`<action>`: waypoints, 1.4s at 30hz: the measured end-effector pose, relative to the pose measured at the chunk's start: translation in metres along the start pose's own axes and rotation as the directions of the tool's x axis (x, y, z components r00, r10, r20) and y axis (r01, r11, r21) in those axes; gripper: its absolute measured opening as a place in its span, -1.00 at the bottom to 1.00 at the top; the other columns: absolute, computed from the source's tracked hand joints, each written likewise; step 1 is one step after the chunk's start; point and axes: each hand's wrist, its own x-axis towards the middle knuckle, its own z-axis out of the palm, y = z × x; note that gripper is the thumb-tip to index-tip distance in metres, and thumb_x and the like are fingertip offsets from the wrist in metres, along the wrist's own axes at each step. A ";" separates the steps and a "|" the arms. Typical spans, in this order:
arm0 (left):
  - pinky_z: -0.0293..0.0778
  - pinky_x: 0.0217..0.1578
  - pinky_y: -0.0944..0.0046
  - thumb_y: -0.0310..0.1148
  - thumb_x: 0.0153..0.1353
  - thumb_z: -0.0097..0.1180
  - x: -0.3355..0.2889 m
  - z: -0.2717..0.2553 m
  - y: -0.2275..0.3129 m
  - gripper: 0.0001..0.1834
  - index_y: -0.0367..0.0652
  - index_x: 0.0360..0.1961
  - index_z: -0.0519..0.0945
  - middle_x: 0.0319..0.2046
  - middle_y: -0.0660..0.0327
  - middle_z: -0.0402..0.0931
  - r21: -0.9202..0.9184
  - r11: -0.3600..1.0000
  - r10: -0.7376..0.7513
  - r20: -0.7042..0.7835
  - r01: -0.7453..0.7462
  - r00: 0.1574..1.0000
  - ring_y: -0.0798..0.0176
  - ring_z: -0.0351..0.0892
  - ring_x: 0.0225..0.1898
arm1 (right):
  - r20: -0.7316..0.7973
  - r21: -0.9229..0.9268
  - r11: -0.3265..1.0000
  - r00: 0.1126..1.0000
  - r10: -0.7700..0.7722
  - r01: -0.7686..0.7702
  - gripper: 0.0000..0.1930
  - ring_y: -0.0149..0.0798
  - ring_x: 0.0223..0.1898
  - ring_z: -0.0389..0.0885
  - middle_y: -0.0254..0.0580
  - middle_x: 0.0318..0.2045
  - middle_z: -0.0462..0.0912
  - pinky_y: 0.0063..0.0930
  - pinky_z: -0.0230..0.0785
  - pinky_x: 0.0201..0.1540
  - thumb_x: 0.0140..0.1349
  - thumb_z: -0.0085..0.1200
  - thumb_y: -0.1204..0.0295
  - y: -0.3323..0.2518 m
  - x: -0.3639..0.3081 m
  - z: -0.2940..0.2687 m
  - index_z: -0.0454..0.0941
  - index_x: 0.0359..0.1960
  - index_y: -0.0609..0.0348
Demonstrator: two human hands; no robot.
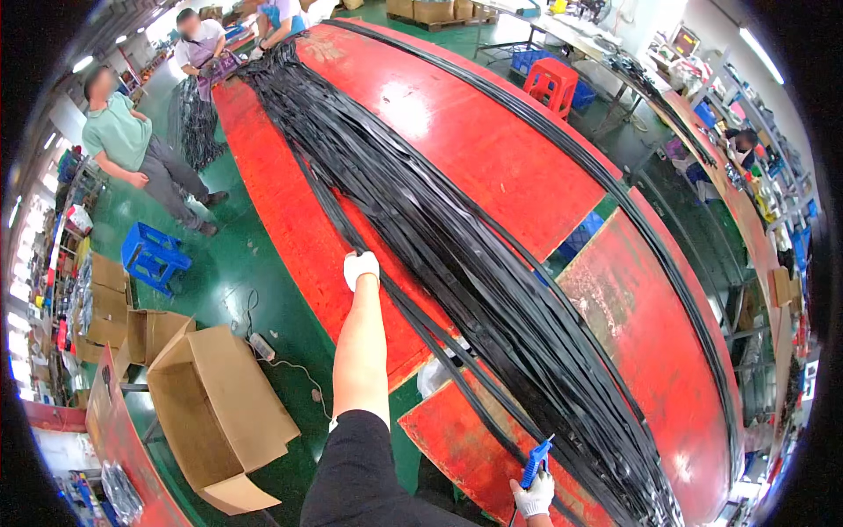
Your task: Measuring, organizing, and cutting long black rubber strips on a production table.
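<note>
My left hand, in a white glove, is closed round a few long black strips near the table's left edge. These strips run along the side of a thick bundle of black strips, which stretches down the length of the red table. In my right hand, also gloved in white, is a blue air blow gun. Its thin nozzle points up and away over the near part of the table, beside the strips. The fingers of that hand are wrapped round the gun's handle.
Another thin line of black strips lies along the table's right side. People stand at the far end and far left, one in a green shirt. A blue stool, an open cardboard box and a cable are on the floor at left. A red stool stands beyond.
</note>
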 end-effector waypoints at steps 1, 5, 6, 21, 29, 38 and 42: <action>0.57 0.21 0.07 -0.20 0.29 0.17 -0.018 -0.003 0.006 -0.51 -0.09 0.22 0.71 0.07 -0.06 0.76 -0.046 0.998 0.036 0.005 -0.036 0.999 -0.03 0.76 0.13 | -0.025 -0.012 1.000 1.000 -0.010 0.009 -0.21 0.30 0.03 0.61 0.17 -0.06 0.70 0.13 0.49 0.15 -0.08 0.49 -0.08 0.006 -0.009 0.001 0.63 0.13 0.18; 0.60 0.15 -0.02 -0.19 0.38 0.04 -0.019 -0.014 0.057 -0.52 -0.07 0.24 0.71 0.05 -0.11 0.74 0.071 0.791 0.612 -0.122 -0.608 0.781 -0.19 0.73 0.09 | -0.065 0.019 0.999 0.997 -0.039 0.041 -0.45 0.21 0.05 0.60 0.01 -0.07 0.70 0.09 0.48 0.16 -0.06 0.50 -0.05 -0.006 0.018 0.008 0.75 -0.12 0.02; 0.60 0.14 -0.04 -0.19 0.40 0.03 -0.037 -0.011 0.069 -0.53 -0.07 0.22 0.71 0.03 -0.12 0.74 0.106 0.773 0.631 -0.024 -0.626 0.775 -0.22 0.73 0.08 | -0.043 0.005 1.000 0.999 -0.030 0.030 -0.37 0.24 0.03 0.61 0.07 -0.07 0.70 0.11 0.48 0.15 -0.07 0.50 -0.05 -0.002 0.013 0.007 0.71 -0.04 0.08; 0.66 -0.01 -0.19 -0.36 0.27 0.15 -0.037 -0.031 0.012 -0.71 -0.24 -0.02 0.58 -0.04 -0.23 0.66 0.355 0.901 0.304 -0.108 -0.249 0.947 -0.35 0.74 -0.06 | -0.173 -0.120 0.986 0.975 -0.136 0.116 -0.16 0.30 0.09 0.60 0.17 -0.01 0.70 0.15 0.49 0.20 -0.05 0.49 -0.02 -0.004 0.004 0.008 0.57 0.24 0.25; 0.64 -0.02 -0.21 -0.41 0.24 0.09 0.022 -0.044 -0.007 -0.78 -0.24 -0.11 0.59 -0.10 -0.20 0.68 0.394 0.886 0.355 -0.236 -0.245 0.905 -0.34 0.73 -0.08 | -0.182 -0.098 0.961 0.945 -0.271 0.257 -0.29 0.31 0.03 0.66 0.22 0.04 0.69 0.14 0.56 0.08 0.05 0.45 0.06 0.012 -0.016 -0.005 0.63 0.20 0.19; 0.66 -0.03 -0.22 -0.24 0.32 0.15 0.017 -0.078 -0.020 -0.67 -0.31 -0.06 0.55 -0.16 -0.26 0.71 0.531 0.806 0.410 -0.183 -0.262 0.893 -0.32 0.75 -0.09 | -0.162 -0.046 0.920 0.906 -0.390 0.388 -0.24 0.31 0.00 0.69 0.17 0.09 0.69 0.13 0.56 0.08 0.02 0.45 0.12 0.017 -0.016 0.000 0.59 0.30 0.13; 0.65 0.03 -0.24 -0.13 0.26 0.22 -0.096 -0.104 -0.054 -0.58 -0.29 -0.07 0.59 -0.21 -0.30 0.73 0.483 0.835 0.246 0.100 -0.263 0.964 -0.33 0.77 -0.08 | -0.251 -0.085 0.927 0.892 -0.376 0.366 -0.31 0.32 -0.13 0.68 0.18 -0.13 0.73 0.18 0.54 0.02 0.01 0.50 0.08 0.005 -0.013 -0.005 0.66 0.17 0.18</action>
